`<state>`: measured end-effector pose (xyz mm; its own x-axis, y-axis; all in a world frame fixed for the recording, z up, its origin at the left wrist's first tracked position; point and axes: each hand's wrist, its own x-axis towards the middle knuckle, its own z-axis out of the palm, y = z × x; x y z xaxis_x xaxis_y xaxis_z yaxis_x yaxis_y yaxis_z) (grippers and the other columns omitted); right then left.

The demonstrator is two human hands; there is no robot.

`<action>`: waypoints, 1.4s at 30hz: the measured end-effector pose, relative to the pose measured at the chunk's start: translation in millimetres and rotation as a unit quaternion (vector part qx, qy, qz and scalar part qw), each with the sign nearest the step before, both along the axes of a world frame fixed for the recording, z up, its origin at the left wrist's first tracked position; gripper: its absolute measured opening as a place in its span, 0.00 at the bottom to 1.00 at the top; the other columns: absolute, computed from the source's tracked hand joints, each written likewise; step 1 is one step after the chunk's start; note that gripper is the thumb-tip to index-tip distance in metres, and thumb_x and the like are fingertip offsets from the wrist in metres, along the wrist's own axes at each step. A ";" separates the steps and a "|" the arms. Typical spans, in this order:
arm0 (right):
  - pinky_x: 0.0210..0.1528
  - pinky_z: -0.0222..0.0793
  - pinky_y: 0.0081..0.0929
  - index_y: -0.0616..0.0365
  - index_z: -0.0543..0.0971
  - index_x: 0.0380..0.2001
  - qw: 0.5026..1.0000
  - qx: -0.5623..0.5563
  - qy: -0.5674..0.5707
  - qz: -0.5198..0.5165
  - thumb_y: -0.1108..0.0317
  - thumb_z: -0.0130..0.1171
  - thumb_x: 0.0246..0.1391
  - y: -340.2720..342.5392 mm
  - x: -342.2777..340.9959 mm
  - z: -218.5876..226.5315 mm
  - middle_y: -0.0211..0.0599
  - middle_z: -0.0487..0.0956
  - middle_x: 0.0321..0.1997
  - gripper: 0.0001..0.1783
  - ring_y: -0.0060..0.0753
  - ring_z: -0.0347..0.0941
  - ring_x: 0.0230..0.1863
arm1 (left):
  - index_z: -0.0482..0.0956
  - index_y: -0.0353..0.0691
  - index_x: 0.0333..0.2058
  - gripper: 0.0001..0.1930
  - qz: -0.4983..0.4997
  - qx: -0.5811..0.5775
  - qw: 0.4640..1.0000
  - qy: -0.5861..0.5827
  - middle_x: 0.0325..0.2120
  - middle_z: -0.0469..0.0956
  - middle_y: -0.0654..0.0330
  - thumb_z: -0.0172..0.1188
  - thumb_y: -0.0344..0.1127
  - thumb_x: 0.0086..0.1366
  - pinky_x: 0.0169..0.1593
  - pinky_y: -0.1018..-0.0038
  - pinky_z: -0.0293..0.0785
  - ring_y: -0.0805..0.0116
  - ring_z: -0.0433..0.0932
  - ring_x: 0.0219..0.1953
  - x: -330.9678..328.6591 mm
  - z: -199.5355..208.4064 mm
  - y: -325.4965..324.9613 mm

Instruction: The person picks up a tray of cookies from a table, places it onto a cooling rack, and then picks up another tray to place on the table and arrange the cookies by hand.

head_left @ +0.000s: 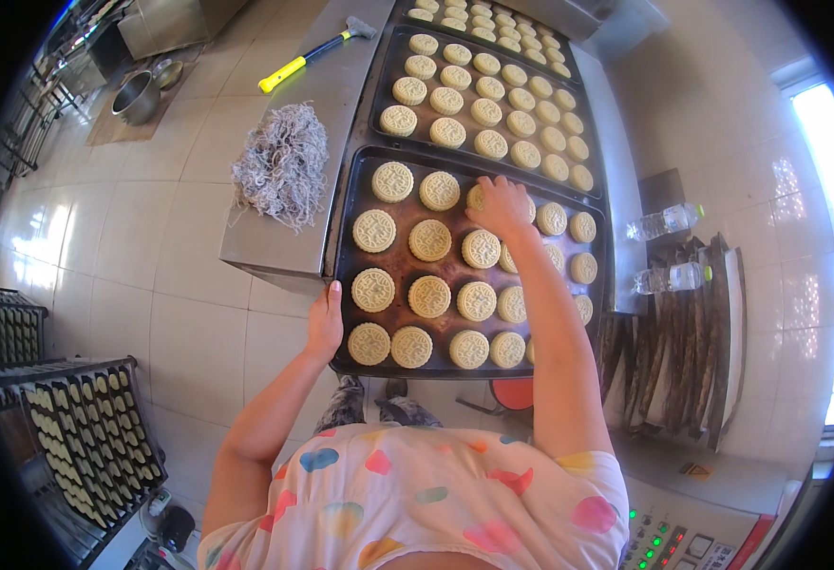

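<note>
A dark baking tray (402,258) in front of me carries rows of round, pale mooncakes with stamped tops and scalloped edges. My left hand (325,321) grips the tray's left rim, thumb on the outer side, its other fingers mostly hidden. Over the tray's far row, my right hand (502,206) has its fingers curled down around a mooncake (475,198), which shows only in part. Just nearer than that hand lies another mooncake (481,249). My right forearm hides some of the mooncakes on the right side.
More loaded trays (484,72) continue beyond mine on the metal bench. At left lie a grey string bundle (282,166) and a yellow-handled tool (308,61). Two plastic bottles (672,277) stand at right, above dark stacked sheets (669,347). A loaded rack (89,442) and control panel (673,537) flank me.
</note>
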<state>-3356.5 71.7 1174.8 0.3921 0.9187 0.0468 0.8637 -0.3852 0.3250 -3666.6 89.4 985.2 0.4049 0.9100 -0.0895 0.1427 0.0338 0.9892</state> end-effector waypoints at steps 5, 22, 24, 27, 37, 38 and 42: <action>0.52 0.58 0.37 0.51 0.71 0.50 0.998 0.056 -0.017 0.034 0.53 0.66 0.38 -6.7 -5.7 2.8 0.42 0.73 0.44 0.34 0.40 0.69 0.48 | 0.72 0.29 0.40 0.29 0.010 -0.007 1.000 -0.009 0.35 0.75 0.39 0.35 0.54 0.69 0.47 0.61 0.66 0.42 0.72 0.41 5.9 -1.6 -1.2; 0.48 0.65 0.40 0.56 0.74 0.43 0.927 0.345 0.141 -0.032 0.65 0.59 0.47 -221.1 55.1 -0.1 0.45 0.76 0.42 0.18 0.50 0.70 0.44 | 0.71 0.29 0.48 0.32 0.018 -0.094 0.994 -0.050 0.43 0.74 0.52 0.42 0.58 0.66 0.53 0.71 0.62 0.65 0.69 0.47 13.7 -4.2 -5.4; 0.47 0.65 0.40 0.57 0.74 0.43 0.932 0.336 0.128 -0.043 0.65 0.60 0.47 -254.7 67.7 -4.3 0.44 0.76 0.42 0.18 0.50 0.71 0.43 | 0.71 0.29 0.47 0.32 0.006 -0.105 0.992 -0.066 0.43 0.74 0.54 0.43 0.58 0.66 0.52 0.71 0.63 0.66 0.69 0.46 13.1 -9.9 -1.9; 0.47 0.65 0.39 0.57 0.74 0.41 0.932 0.344 0.114 -0.003 0.65 0.61 0.46 -257.8 64.9 1.2 0.42 0.76 0.41 0.17 0.49 0.71 0.42 | 0.72 0.29 0.46 0.31 0.027 -0.088 0.994 -0.055 0.42 0.74 0.55 0.44 0.57 0.66 0.52 0.72 0.63 0.67 0.69 0.45 12.4 -8.7 -2.5; 0.52 0.60 0.40 0.58 0.70 0.48 0.966 0.187 0.129 0.127 0.48 0.65 0.40 -123.6 -7.0 -17.2 0.43 0.73 0.43 0.35 0.43 0.69 0.48 | 0.68 0.29 0.52 0.32 0.056 -0.067 0.996 0.007 0.50 0.71 0.51 0.44 0.56 0.66 0.57 0.71 0.59 0.63 0.67 0.53 13.6 4.3 -8.0; 0.52 0.60 0.40 0.57 0.70 0.48 0.971 0.168 0.123 0.117 0.48 0.65 0.39 -114.9 -8.0 -20.9 0.43 0.73 0.43 0.36 0.42 0.69 0.48 | 0.68 0.29 0.52 0.32 0.052 -0.066 0.996 0.010 0.50 0.72 0.51 0.44 0.56 0.66 0.57 0.71 0.59 0.64 0.68 0.52 13.3 7.6 -8.4; 0.51 0.59 0.39 0.56 0.69 0.50 0.987 0.090 0.101 0.087 0.47 0.64 0.40 -97.0 -11.4 -25.8 0.43 0.72 0.44 0.36 0.41 0.68 0.48 | 0.71 0.30 0.49 0.29 0.057 -0.048 0.997 -0.007 0.45 0.74 0.53 0.44 0.55 0.67 0.54 0.72 0.62 0.67 0.69 0.47 15.8 13.9 -13.4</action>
<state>-3367.9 -25.3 1149.0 0.2473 0.9568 0.1527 0.9620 -0.2613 0.0791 -3650.8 76.0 999.1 0.3007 0.9377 -0.1741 0.1188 0.1443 0.9824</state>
